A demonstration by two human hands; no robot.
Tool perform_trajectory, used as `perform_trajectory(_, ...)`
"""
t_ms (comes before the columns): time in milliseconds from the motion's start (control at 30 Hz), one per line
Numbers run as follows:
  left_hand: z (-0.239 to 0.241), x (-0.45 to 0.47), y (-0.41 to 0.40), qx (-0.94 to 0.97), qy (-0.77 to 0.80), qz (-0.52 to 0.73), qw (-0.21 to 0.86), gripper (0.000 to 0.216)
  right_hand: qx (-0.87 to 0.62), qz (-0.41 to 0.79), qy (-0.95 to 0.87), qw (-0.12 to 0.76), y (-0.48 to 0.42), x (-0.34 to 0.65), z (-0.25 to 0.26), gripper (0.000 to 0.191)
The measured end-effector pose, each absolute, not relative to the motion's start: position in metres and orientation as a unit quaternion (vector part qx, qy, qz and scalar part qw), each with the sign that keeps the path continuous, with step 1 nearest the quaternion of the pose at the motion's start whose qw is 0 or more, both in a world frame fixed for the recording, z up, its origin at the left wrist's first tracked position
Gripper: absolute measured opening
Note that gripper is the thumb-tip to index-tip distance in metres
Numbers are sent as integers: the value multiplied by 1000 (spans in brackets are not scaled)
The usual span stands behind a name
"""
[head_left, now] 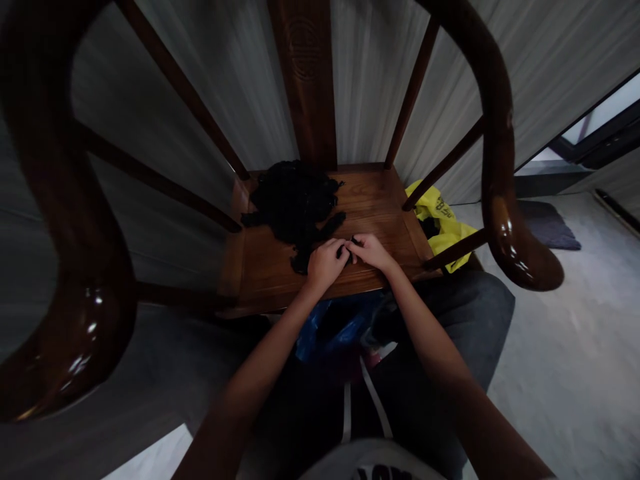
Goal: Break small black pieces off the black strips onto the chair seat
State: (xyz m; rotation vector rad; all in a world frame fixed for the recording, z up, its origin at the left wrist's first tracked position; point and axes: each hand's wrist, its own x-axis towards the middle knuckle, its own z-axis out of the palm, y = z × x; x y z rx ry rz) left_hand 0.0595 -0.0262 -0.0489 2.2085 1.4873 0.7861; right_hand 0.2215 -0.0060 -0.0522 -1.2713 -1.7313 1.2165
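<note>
My left hand (326, 263) and my right hand (369, 252) meet at the front part of a wooden chair seat (367, 200). Both have their fingers closed on a small black cloth-like piece (342, 252), most of which the fingers hide. Left of it and further back lies a heap of black cloth-like pieces (295, 200) with ragged edges. A strip of the heap reaches forward to beside my left hand. The dim light hides the exact kind of material.
Curved wooden armrests (507, 180) rise on both sides, with a carved back slat (310, 80) behind. A yellow bag (440, 213) with black print hangs at the right. Blue plastic (325, 327) shows below the seat. A dark mat (547, 225) lies on the floor.
</note>
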Motion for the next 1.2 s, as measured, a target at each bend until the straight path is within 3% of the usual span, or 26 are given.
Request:
perform_trajectory(433,-44,66,-25,776,549,262,169,28,-554,368,-637,390,2,216,-59,35)
perform_trajectory(1200,-40,75,-23,786,558,225,140,22,-551,388,-623,397,7,222,-57,32)
